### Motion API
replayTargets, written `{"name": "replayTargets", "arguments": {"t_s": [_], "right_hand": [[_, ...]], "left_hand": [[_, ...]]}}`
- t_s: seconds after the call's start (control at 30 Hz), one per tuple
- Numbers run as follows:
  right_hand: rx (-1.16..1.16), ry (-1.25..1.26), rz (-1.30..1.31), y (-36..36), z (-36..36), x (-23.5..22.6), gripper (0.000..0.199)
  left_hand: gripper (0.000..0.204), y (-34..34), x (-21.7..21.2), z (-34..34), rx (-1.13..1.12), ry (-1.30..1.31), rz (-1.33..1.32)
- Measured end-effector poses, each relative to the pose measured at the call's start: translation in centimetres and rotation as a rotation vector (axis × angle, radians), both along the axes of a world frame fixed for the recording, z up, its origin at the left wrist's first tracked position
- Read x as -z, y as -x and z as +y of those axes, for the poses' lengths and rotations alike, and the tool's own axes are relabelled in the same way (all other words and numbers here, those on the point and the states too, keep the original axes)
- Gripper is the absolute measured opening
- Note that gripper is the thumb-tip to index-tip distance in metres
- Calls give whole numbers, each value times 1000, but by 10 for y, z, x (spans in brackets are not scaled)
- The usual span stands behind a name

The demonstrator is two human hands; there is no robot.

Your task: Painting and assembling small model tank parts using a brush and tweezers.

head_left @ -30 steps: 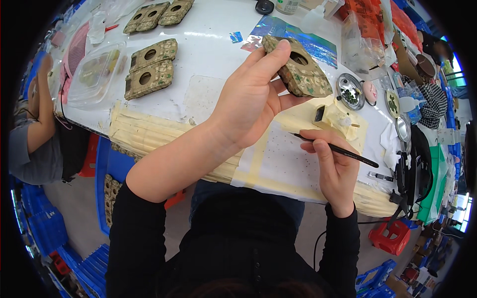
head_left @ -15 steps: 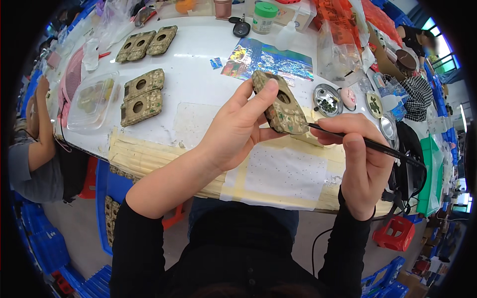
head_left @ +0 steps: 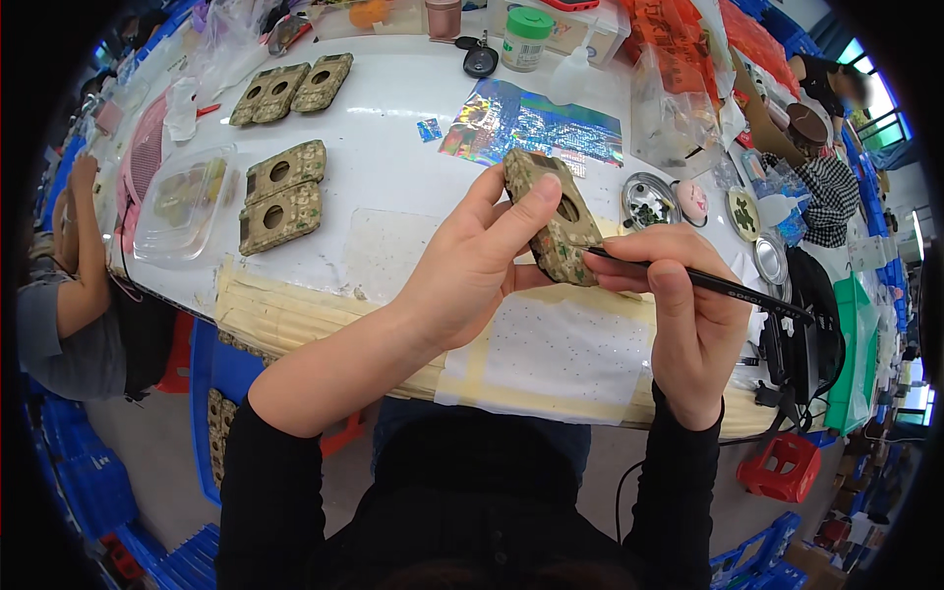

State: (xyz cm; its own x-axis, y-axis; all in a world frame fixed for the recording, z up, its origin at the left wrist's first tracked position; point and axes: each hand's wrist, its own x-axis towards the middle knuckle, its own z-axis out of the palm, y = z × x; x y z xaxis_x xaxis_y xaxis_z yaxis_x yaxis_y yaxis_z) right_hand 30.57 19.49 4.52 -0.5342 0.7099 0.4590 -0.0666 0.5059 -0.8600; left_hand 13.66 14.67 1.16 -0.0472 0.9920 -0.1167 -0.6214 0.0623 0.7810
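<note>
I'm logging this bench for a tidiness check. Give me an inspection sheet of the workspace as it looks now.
Surface: white table with a dotted paper sheet at the near edge.
Job's things: camouflage case held up in the left hand; right hand holds a thin black tool, its tip at the case.
Clutter: four more cases, clear plastic tray, shiny foil sheet, small metal dishes, green-capped jar, plastic bags.
Fingers: both hands closed on their things.
Cables: black cable hanging below the table edge.
Surroundings: another person's arm at left, red stool, blue crates.
</note>
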Motion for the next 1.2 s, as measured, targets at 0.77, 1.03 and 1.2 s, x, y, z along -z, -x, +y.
{"name": "replayTargets", "arguments": {"t_s": [0.77,1.03,1.2], "right_hand": [[36,-104,-14,2,1,4,14],[42,-99,-16,2,0,5,14],[48,-121,-28,3,-1,4,13]], "left_hand": [[47,1,2,1,-19,-4,-10],[45,2,2,1,-21,-3,-19],[45,2,1,0,-22,-2,-17]]}}
